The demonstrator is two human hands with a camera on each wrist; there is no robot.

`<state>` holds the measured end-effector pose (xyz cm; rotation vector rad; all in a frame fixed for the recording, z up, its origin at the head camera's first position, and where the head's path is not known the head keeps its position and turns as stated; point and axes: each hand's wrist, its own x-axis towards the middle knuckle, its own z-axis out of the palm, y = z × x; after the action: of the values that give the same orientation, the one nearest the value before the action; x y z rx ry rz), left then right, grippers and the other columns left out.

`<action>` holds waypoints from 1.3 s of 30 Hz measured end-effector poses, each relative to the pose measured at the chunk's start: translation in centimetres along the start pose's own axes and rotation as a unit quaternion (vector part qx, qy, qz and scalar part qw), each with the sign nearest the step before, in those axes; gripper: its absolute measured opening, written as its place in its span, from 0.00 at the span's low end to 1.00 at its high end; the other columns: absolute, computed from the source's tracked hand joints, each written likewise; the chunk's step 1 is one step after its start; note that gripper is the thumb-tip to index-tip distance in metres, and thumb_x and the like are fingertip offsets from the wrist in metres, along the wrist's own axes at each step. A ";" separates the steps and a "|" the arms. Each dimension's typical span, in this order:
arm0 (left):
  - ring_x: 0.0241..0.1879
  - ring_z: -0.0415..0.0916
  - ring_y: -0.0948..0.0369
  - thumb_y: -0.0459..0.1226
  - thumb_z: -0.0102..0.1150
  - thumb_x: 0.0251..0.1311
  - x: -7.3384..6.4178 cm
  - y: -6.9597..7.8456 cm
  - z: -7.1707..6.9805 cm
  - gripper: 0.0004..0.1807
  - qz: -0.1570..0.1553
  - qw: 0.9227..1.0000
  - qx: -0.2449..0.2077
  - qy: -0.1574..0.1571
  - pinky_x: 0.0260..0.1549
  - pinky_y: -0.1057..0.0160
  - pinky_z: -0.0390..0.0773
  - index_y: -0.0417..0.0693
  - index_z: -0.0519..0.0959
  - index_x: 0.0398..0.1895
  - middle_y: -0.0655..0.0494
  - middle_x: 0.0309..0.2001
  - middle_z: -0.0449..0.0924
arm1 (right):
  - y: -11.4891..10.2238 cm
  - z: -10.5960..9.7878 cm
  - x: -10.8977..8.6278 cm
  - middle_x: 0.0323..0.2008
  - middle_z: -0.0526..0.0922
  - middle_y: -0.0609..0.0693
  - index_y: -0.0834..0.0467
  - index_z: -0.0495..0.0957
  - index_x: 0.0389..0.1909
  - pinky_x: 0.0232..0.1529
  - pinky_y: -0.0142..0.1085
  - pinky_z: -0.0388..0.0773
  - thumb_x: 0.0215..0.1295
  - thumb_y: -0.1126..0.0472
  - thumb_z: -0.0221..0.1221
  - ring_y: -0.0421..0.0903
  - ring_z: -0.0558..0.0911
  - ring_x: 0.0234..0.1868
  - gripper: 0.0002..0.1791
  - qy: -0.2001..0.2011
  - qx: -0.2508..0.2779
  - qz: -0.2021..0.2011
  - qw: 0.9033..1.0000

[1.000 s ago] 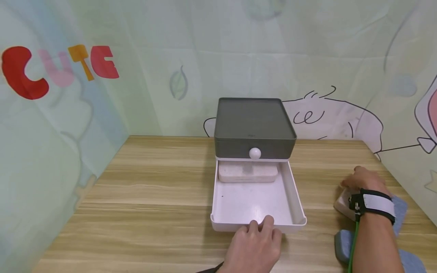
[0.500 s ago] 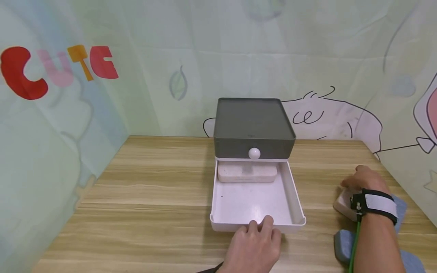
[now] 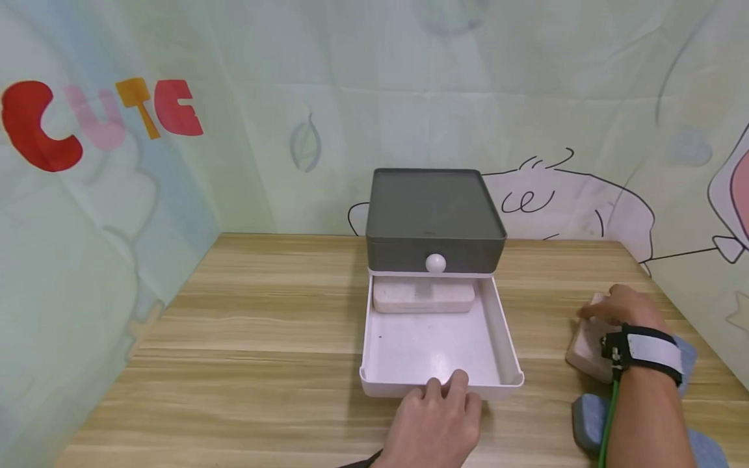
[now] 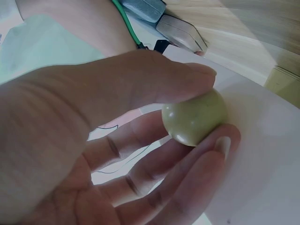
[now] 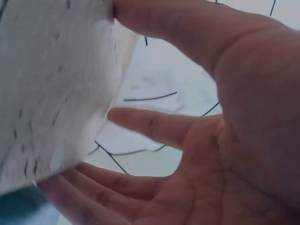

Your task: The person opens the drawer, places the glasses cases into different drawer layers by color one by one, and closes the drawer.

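My left hand pinches the round knob of the pulled-out white drawer between thumb and fingers. In the head view the hand itself hides that knob. At the right, my right hand grips a pale beige rounded block, thumb at one edge and fingers at the other. The right wrist view shows the block's speckled, worn face up close. A similar pale block lies at the back of the drawer, beneath the upper grey drawer.
The grey box with a white knob stands at the table's back, against a printed cloth. Blue-grey blocks lie beside and under the right forearm. A green cable runs from the wrist strap.
The right hand has shifted slightly, and the pale block has come a little left, with more of it showing. The left hand and drawer stay put.
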<state>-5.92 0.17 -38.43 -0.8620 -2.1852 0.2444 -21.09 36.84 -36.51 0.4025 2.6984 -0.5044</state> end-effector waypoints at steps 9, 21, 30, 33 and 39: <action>0.15 0.63 0.68 0.44 0.58 0.55 0.0 0.1 0.1 0.06 -0.003 1.000 0.002 0.006 0.10 0.70 0.54 0.58 0.83 0.27 0.62 0.26 0.67 | -0.3 0.0 -0.4 0.34 0.74 0.65 0.79 0.65 0.49 0.39 0.46 0.76 0.63 0.37 0.59 0.59 0.76 0.38 0.44 -0.020 -0.013 0.022 0.999; 0.15 0.62 0.68 0.44 0.59 0.54 0.0 0.1 0.2 0.05 -0.004 1.000 0.001 0.008 0.10 0.69 0.53 0.58 0.83 0.26 0.62 0.25 0.67 | -1.2 0.5 0.3 0.45 0.72 0.76 0.82 0.53 0.62 0.34 0.44 0.77 0.59 0.41 0.64 0.62 0.77 0.40 0.53 0.014 0.014 0.002 1.000; 0.15 0.63 0.68 0.44 0.60 0.54 0.0 0.1 0.1 0.05 -0.002 1.000 -0.003 0.003 0.10 0.69 0.54 0.58 0.83 0.26 0.62 0.25 0.67 | -1.9 0.8 0.5 0.42 0.73 0.69 0.79 0.58 0.58 0.38 0.46 0.78 0.59 0.39 0.66 0.61 0.76 0.41 0.50 -0.045 -0.029 -0.011 0.999; 0.15 0.63 0.68 0.44 0.60 0.55 0.0 0.1 0.1 0.05 -0.001 1.000 -0.005 0.003 0.10 0.69 0.53 0.58 0.83 0.26 0.62 0.25 0.67 | -2.0 0.9 0.4 0.43 0.72 0.71 0.79 0.54 0.61 0.37 0.46 0.79 0.58 0.41 0.67 0.62 0.77 0.42 0.53 -0.049 -0.020 -0.003 0.999; 0.15 0.63 0.68 0.44 0.60 0.55 0.0 0.1 0.1 0.05 0.000 1.000 -0.004 0.000 0.10 0.69 0.53 0.58 0.83 0.26 0.62 0.25 0.67 | -2.1 1.1 0.4 0.43 0.72 0.72 0.79 0.51 0.63 0.37 0.46 0.78 0.57 0.45 0.68 0.63 0.76 0.41 0.53 -0.027 0.002 0.009 1.000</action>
<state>-5.93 0.25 -38.51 -0.8663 -2.1878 0.2350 -21.84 34.63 -36.97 0.4070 2.6404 -0.5084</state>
